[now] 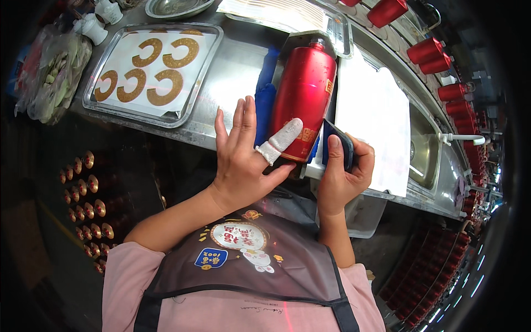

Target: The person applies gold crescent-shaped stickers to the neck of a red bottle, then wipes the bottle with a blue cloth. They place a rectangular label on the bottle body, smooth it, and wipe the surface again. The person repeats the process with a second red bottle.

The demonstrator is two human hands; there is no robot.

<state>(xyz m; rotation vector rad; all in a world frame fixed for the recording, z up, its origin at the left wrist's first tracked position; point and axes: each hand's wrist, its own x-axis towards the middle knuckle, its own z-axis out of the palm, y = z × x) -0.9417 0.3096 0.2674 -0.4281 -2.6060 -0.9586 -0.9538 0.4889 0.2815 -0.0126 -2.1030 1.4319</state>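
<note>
A shiny red metal bottle (304,83) with gold markings lies in a cradle with blue padding (266,99), its neck pointing away from me. My left hand (243,149) has its fingers spread. Its index finger, in a white fabric finger cover (285,138), rests on the lower end of the bottle, and the thumb reaches toward the base. Beside the bottle's right side, my right hand (345,174) grips a dark flat scraper-like tool (347,148) between thumb and fingers; its edge is close to the bottle, but contact cannot be made out.
At the left, a metal tray (185,113) bears a white sheet with several gold C-shaped decals (168,87). White paper (370,110) lies right of the bottle, before a sink (423,157) with a white tap (467,139). A plastic bag (61,72) sits far left. Red bottles (426,52) line the far right.
</note>
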